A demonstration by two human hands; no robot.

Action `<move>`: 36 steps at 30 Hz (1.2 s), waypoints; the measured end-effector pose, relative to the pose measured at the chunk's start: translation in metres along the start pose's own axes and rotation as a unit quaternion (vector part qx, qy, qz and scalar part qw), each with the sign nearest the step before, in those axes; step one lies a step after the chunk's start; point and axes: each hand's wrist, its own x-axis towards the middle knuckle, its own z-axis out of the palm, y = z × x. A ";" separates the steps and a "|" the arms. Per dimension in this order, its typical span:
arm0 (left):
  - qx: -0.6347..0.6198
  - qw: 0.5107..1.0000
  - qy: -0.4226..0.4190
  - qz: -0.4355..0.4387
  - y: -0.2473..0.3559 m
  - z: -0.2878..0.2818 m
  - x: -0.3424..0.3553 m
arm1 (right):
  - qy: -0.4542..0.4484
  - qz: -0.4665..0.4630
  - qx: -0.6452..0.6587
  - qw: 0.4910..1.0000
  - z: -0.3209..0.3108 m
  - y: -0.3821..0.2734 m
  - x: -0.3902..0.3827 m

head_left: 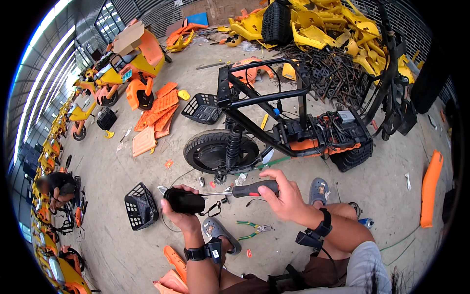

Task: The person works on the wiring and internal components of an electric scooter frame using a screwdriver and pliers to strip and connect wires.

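Observation:
My left hand [179, 216] is closed around a black rounded housing [185, 202] and holds it above the floor. With my right hand [293, 200] I grip a screwdriver [250, 189] by its grey and red handle. Its metal shaft points left, and the tip is at the housing's right edge; whether it sits in a screw cannot be seen. A thin dark cable with a loop [213, 209] shows just right of the housing. On the floor between my feet lie pliers [253, 229] with green and yellow handles.
A stripped black scooter frame [264, 102] with its rear wheel [220, 153] stands ahead. Black baskets [141, 208] and orange panels [157, 113] lie around. Yellow panels [318, 34] are heaped at the back, a long orange panel [431, 190] at right. Another person [61, 187] crouches far left.

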 end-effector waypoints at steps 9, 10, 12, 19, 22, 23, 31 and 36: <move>0.002 1.000 -0.013 -0.005 -0.002 -0.002 -0.001 | 0.035 -0.084 -0.025 0.996 0.002 0.007 -0.001; -0.001 1.000 -0.014 -0.006 -0.003 -0.003 -0.001 | 0.030 -0.079 -0.022 0.996 0.001 0.007 0.000; -0.006 1.000 -0.016 -0.009 -0.004 -0.002 -0.001 | 0.051 -0.123 -0.035 0.990 0.001 0.008 0.003; 0.011 1.000 -0.008 -0.002 -0.002 -0.002 -0.003 | 0.005 -0.042 -0.025 0.999 -0.001 0.001 -0.001; 0.008 1.000 -0.013 0.000 -0.001 -0.001 -0.002 | 0.050 -0.131 -0.043 0.989 0.002 0.010 0.003; 0.008 1.000 -0.016 -0.001 -0.002 -0.003 -0.002 | 0.074 -0.179 -0.051 0.980 0.004 0.010 0.006; -0.004 1.000 -0.009 0.001 -0.003 0.003 -0.001 | 0.070 -0.106 -0.003 0.992 0.006 0.016 0.005; 0.005 1.000 0.006 0.008 -0.003 0.003 -0.001 | 0.040 -0.002 0.023 0.999 0.004 0.001 0.004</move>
